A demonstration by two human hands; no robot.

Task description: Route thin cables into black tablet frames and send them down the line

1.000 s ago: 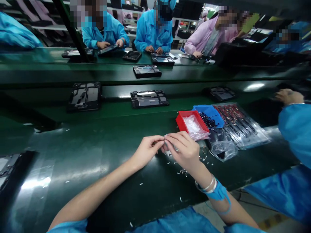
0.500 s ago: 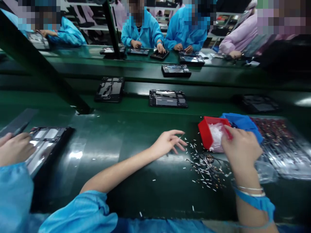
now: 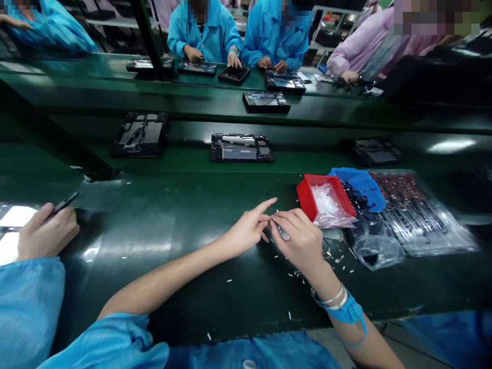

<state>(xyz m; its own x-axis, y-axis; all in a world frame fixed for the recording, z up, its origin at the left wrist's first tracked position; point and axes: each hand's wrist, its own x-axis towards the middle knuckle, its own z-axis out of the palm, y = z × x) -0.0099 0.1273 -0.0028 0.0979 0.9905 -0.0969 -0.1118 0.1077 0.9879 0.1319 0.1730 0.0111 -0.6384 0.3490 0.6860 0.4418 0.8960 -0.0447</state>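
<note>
My left hand [image 3: 248, 229] and my right hand [image 3: 300, 238] meet over the dark green bench [image 3: 161, 230], fingertips touching. Both pinch a tiny part between thumb and fingers; it is too small to name. The left index finger points out toward the red bin [image 3: 307, 197], which holds a clear plastic bag. Small white scraps [image 3: 295, 274] lie scattered on the bench beneath and beside my hands. My right wrist wears bangles and a blue strap.
A blue bin [image 3: 361, 182] and clear bags of parts [image 3: 418, 212] sit right of the red bin. Black device frames [image 3: 241, 147] lie on the conveyor behind. A co-worker's hand [image 3: 46, 233] holds a dark tool at left. Several people work across the line.
My right hand came back from the red bin to meet my left hand. The left fingers, spread half a second ago, now pinch. The view shifted slightly.
</note>
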